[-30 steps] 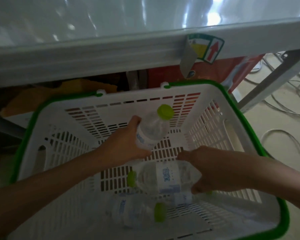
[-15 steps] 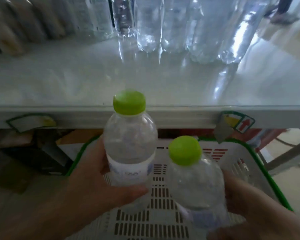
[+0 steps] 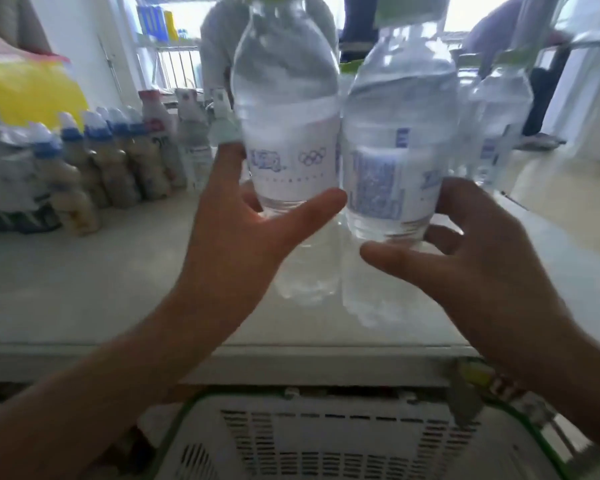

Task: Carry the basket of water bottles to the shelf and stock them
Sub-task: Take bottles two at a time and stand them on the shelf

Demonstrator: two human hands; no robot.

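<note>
Two clear water bottles with green caps are upright side by side above the white shelf (image 3: 84,289). My left hand (image 3: 243,233) grips the left water bottle (image 3: 286,98) near its base. My right hand (image 3: 478,258) grips the right water bottle (image 3: 399,133) near its base. The two bottles touch each other. Their caps are cut off at the top edge. Whether their bases rest on the shelf or hover above it, I cannot tell. The white basket with a green rim (image 3: 326,441) sits below the shelf's front edge.
More clear water bottles (image 3: 499,123) stand on the shelf at the right. A row of blue-capped beige drink bottles (image 3: 94,168) stands at the left. A yellow package (image 3: 25,91) is behind them. A person stands beyond the shelf.
Both hands have lifted their bottles from just over the basket up and forward to the shelf surface. My view has tilted upward from the basket to the shelf.
</note>
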